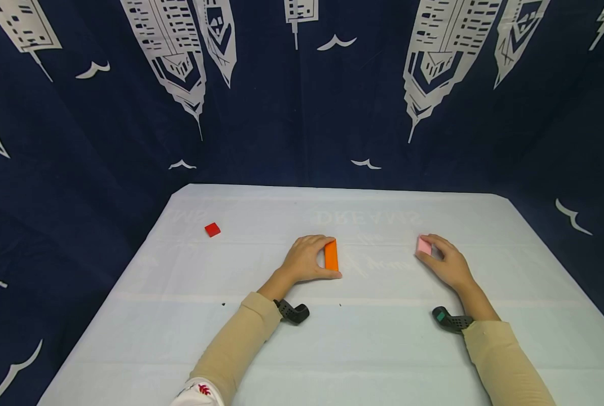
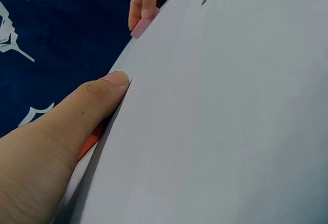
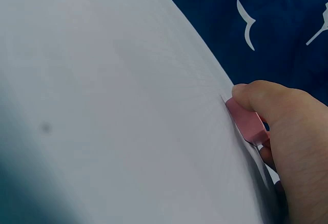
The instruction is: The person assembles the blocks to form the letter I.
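From where I sit at the head feed, a navy cloth (image 1: 94,135) printed with pale buildings and birds hangs at the far left and runs along behind the white-covered table (image 1: 373,344). Leftmost on the table I see a small red block (image 1: 213,229), turned at an angle, near the far edge and well apart from both hands. Nearer me is a tiny dark speck (image 1: 223,304).

Next comes the beige left sleeve (image 1: 241,344), with a black wrist device (image 1: 293,312) at its end. The left hand (image 1: 307,260) is spread about as wide as the long orange block (image 1: 331,255) it grips end to end, thumb at the near end, fingers at the far one. My left wrist view shows only an orange sliver behind the thumb.

Further right, well apart from the orange block, lies the pink block (image 1: 424,246), pinched between thumb and fingers of the right hand (image 1: 451,266), which is parted only slightly. Another black device and the beige right sleeve (image 1: 507,361) finish that side.
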### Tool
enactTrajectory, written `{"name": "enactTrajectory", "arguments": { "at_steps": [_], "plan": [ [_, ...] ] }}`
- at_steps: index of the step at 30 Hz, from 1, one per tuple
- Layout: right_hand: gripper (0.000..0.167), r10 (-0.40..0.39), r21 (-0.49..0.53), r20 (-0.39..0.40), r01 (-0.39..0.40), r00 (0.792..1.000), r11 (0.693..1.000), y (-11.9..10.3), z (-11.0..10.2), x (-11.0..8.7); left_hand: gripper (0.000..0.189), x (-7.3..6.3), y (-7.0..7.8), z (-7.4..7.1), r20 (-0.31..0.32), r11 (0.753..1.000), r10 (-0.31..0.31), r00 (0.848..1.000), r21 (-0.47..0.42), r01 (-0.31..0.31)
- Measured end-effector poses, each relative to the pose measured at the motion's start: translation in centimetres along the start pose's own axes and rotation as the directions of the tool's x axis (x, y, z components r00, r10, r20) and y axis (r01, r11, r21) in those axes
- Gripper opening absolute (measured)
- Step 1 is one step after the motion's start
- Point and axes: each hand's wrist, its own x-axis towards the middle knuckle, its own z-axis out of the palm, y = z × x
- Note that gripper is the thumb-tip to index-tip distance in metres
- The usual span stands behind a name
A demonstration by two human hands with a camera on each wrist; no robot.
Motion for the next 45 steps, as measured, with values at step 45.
{"name": "enactTrajectory", "arguments": {
  "at_steps": [45],
  "plan": [
    [0.052,0.038,0.044,-0.133,-0.032,0.990,0.999,0.02,-0.02,-0.79,0.056,0.07,-0.77,0.59,0.016,0.997,0.018,1.000,-0.078,-0.016]
  ]
}}
